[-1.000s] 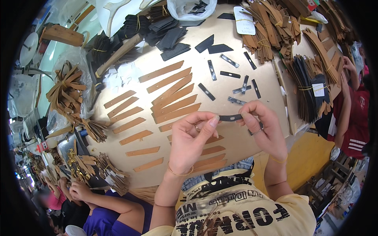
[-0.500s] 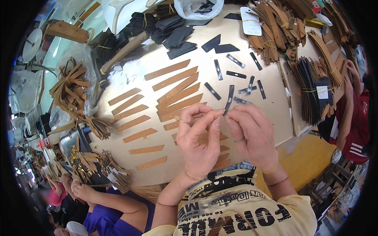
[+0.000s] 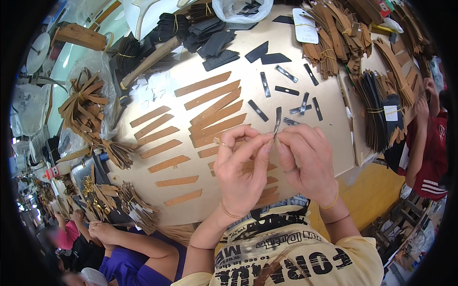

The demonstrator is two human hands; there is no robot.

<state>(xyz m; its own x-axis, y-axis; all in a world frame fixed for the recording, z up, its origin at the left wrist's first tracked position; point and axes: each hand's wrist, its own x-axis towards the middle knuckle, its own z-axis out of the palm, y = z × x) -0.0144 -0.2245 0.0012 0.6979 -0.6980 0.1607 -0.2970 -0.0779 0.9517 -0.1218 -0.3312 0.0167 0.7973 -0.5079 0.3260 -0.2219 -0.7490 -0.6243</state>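
Left hand point(image 3: 242, 174) and right hand point(image 3: 310, 157) close together, both pinching strip point(image 3: 278, 118), pointing away; one second ago, crosswise.

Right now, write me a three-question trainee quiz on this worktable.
1. True or false: the left hand and right hand meet at one end of a narrow black strip.
2. What colour are the flat strips laid in a column left of the hands? A. black B. brown C. white
3. Fill in: the banded black bundle at the right carries a ____ label.

Key: 1. true; 2. B; 3. white
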